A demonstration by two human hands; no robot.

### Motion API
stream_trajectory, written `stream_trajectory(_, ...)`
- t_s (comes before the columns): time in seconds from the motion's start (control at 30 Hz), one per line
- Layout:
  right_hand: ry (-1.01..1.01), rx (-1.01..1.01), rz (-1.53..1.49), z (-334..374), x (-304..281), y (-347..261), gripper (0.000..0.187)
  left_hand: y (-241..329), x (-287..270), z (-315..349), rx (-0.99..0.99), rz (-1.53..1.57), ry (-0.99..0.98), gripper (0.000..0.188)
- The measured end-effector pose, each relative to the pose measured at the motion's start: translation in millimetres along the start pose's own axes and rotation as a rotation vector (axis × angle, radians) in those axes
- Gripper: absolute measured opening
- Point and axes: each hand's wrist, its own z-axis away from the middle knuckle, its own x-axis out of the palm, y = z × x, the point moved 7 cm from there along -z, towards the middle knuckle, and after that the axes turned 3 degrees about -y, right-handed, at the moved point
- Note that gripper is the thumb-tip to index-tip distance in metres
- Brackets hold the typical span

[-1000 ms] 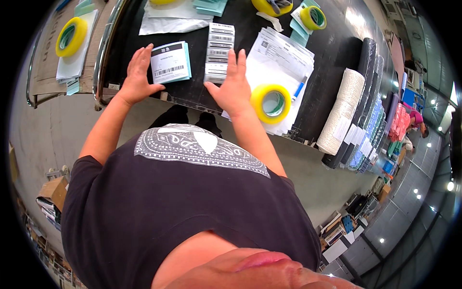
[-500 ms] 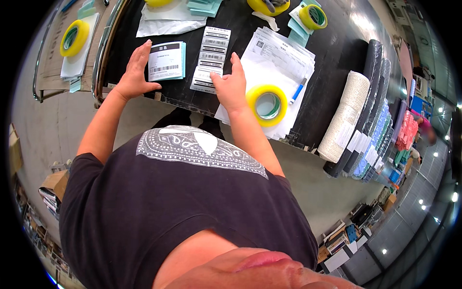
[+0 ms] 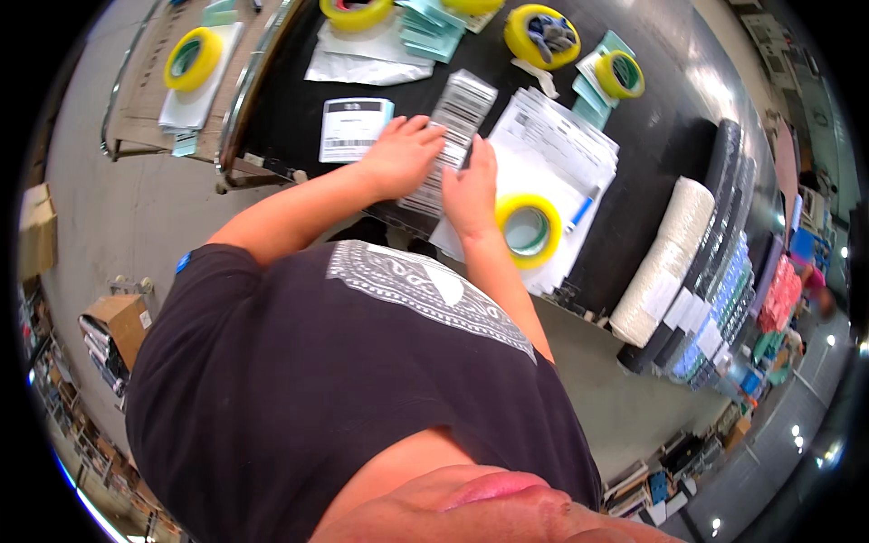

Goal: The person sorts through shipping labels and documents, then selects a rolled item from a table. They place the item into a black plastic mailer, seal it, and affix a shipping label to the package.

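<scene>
A long strip of white barcode labels, slightly blurred, lies tilted between my hands near the table's front edge. My left hand reaches across from the left, its fingertips curled over the strip's left edge. Along the right edge my right hand grips the strip, thumb on its face and fingers pointing up the side. The strip's middle is partly covered by my fingers. Just left of it, on the black table, sits a small stack of white barcode labels with pale blue backing, partly behind my left hand.
Printed sheets lie at the right, bearing a yellow tape roll and a blue-and-white marker. More tape rolls stand at the back. Wrapped rolls lean along the right edge. A cart stands left.
My left hand has moved right, from beside the label stack onto the barcode strip. The strip has turned, its far end tilting right. The whole view has shifted slightly.
</scene>
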Motion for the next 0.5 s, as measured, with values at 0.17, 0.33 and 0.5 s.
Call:
stream_trajectory(0.17,-0.294,0.083,0.493,-1.2,-9.6,-44.4,0.061,-1.3,0.3,-4.0,-0.022,-0.004,0.039,0.05)
stream_trajectory(0.33,-0.395,0.045,0.634,4.0,11.1,-26.4,0.062,-20.9,-37.9,2.3,-0.052,0.038,0.12,0.051)
stream_trajectory(0.5,-0.332,-0.021,0.609,1.7,4.4,-43.4,0.059,-127.5,-99.5,2.6,-0.244,-0.18,0.412,0.043)
